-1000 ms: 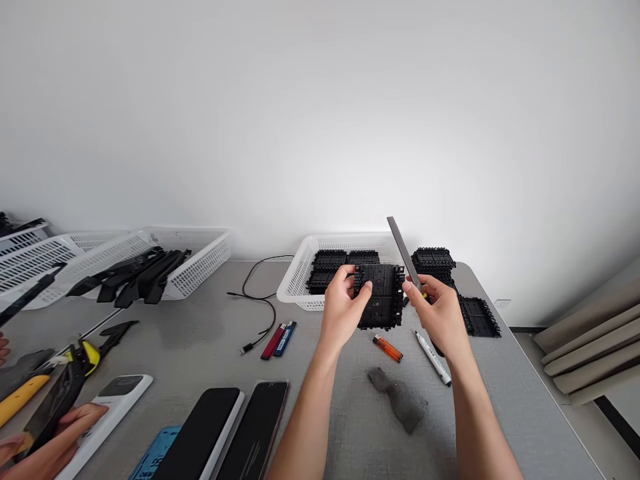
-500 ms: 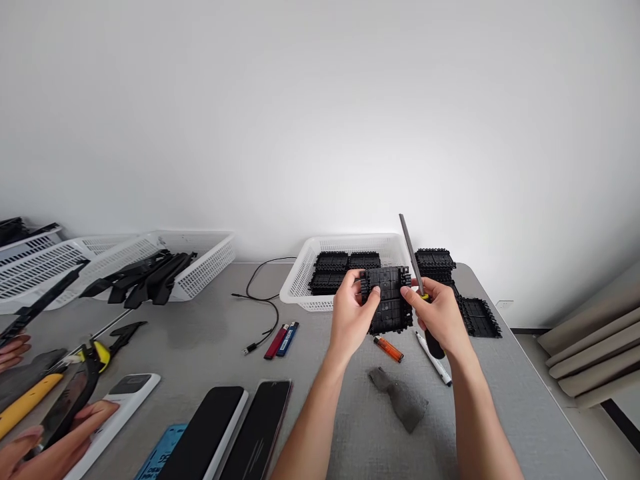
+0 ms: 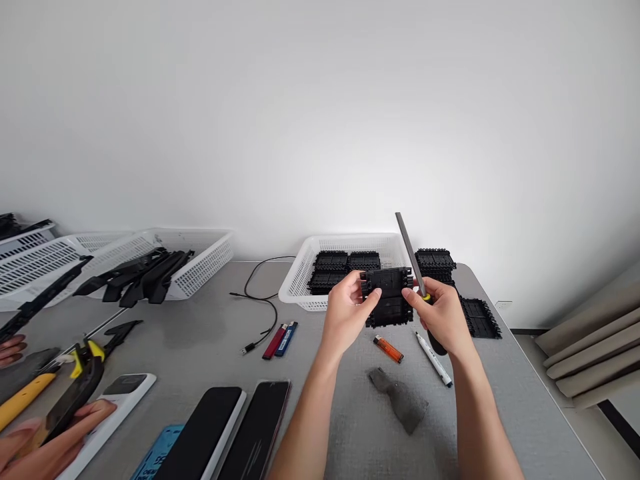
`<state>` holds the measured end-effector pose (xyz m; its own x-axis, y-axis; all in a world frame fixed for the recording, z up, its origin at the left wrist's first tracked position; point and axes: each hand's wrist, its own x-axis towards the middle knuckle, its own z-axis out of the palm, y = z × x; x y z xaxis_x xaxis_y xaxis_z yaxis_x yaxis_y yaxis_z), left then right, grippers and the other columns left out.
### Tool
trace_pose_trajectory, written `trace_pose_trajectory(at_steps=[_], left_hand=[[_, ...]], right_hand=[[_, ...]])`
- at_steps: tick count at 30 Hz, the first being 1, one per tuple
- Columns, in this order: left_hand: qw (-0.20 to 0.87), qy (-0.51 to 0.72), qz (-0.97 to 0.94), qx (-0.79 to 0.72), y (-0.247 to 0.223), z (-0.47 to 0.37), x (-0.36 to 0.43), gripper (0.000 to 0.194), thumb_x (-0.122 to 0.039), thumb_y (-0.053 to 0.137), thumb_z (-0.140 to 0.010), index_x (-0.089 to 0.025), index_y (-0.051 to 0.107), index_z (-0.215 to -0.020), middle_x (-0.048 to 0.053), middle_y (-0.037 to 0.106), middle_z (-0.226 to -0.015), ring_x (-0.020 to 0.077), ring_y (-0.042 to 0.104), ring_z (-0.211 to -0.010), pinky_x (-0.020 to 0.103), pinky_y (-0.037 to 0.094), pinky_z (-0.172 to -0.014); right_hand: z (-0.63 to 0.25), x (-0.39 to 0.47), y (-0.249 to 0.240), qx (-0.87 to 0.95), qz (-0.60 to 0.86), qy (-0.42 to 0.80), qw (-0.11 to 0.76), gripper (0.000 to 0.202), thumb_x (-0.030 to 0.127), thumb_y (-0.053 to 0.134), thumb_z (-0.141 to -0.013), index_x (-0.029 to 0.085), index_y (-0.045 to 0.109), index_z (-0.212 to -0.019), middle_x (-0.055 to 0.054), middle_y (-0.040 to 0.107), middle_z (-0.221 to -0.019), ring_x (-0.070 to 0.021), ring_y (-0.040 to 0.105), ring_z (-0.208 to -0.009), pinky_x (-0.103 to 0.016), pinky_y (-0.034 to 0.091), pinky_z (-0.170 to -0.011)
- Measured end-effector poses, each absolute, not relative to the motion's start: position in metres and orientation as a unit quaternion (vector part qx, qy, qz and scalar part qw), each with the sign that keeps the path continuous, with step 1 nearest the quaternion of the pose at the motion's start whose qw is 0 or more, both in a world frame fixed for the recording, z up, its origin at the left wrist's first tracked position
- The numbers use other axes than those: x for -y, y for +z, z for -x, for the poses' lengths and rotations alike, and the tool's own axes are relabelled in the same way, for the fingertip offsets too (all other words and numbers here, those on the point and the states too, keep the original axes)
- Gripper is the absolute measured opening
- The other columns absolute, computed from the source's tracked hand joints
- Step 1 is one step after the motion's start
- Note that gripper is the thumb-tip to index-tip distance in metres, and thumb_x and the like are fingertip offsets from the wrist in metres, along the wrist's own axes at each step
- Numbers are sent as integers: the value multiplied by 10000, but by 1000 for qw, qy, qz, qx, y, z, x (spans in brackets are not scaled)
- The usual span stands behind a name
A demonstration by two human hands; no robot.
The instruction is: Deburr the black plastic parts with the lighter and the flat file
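Note:
Between my hands, above the table, is a black plastic panel (image 3: 389, 310) with toothed edges and a ribbed face. My left hand (image 3: 349, 310) is closed on its left side, thumb on the face. With the fingers of my right hand (image 3: 440, 312) wrapped round its black handle, a flat metal file (image 3: 410, 250) with a yellow collar points up and away. My right thumb also presses the panel's right edge. Behind the panel stands a white basket (image 3: 293, 288) with similar panels (image 3: 330, 261) in it. More panels (image 3: 435, 258) are stacked to the right, one (image 3: 481, 319) lying apart.
An orange lighter (image 3: 388, 349), a marker (image 3: 434, 360) and a grey cloth (image 3: 400, 400) lie below my hands. Leftward are a red lighter (image 3: 275, 341), blue lighter (image 3: 287, 339), black cable (image 3: 273, 313) and phones (image 3: 257, 430). Another person's hands (image 3: 83, 427) work at far left.
The panel has tipped, so its face looks darker and shorter, and its lower edge has risen slightly. The file has shifted slightly left. The other person's tool at far left has moved a little.

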<state>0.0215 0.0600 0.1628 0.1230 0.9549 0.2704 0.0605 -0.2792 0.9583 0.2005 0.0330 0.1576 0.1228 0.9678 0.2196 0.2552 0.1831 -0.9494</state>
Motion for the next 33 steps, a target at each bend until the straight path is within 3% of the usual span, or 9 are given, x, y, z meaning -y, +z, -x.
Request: trace_pose_trajectory(at_steps=[3,7,10,13,20,26,33], left_hand=[[353,532,-630,-442,162,-22,-61,155,-256,657,-812,-182,646,-947,43,739,-900,185,700,-847,267,535,-763],[271,547,-637,-471,157,-23,-64,157,-246,630,-820,-191,652,-966,30,727,-864,185,693,-825,290,532,-787],[253,551,-635,-479,155,-22,-66,176,-248,622,-823,-198,641,-990,31,725,-871,187,692,-818,297,530,-784],[253,556,-628,-483,155,-20,-67,184,-252,615,-822,-199,628,-997,32,718,-863,187,687,-803,290,526,-754],[275,559,-622,-475,159,-21,-62,159,-261,621,-811,-202,620,-959,24,720,-873,176,683,-801,249,515,-707],[254,561,-604,-506,163,-23,-58,116,-262,620,-790,-204,586,-884,-5,689,-772,143,649,-659,215,472,-600],[276,568,-586,-508,159,-26,-60,119,-248,626,-769,-201,589,-872,4,710,-815,143,666,-664,215,482,-601]], right_hand=[[-200,-34,156,576,538,337,515,408,511,660,-852,207,452,-675,61,369,-599,-89,317,-496,-247,249,-481],[-196,-31,158,582,554,295,517,391,544,586,-904,189,557,-742,47,392,-627,-105,320,-548,-251,263,-511],[-188,-25,161,580,564,261,526,394,561,523,-944,183,624,-901,39,439,-633,-120,346,-575,-252,275,-528],[-179,-19,163,587,567,269,513,386,553,498,-963,199,575,-1097,60,464,-605,-121,348,-532,-247,267,-511],[-163,-11,165,611,591,238,470,286,510,497,-972,243,427,-897,69,540,-614,-102,339,-447,-237,237,-496],[-168,-17,161,558,678,146,456,305,551,521,-952,250,486,-924,-15,714,-863,-111,403,-438,-238,252,-474],[-167,-20,160,551,689,116,456,277,526,502,-972,251,526,-972,7,696,-743,-133,445,-454,-239,230,-468]])
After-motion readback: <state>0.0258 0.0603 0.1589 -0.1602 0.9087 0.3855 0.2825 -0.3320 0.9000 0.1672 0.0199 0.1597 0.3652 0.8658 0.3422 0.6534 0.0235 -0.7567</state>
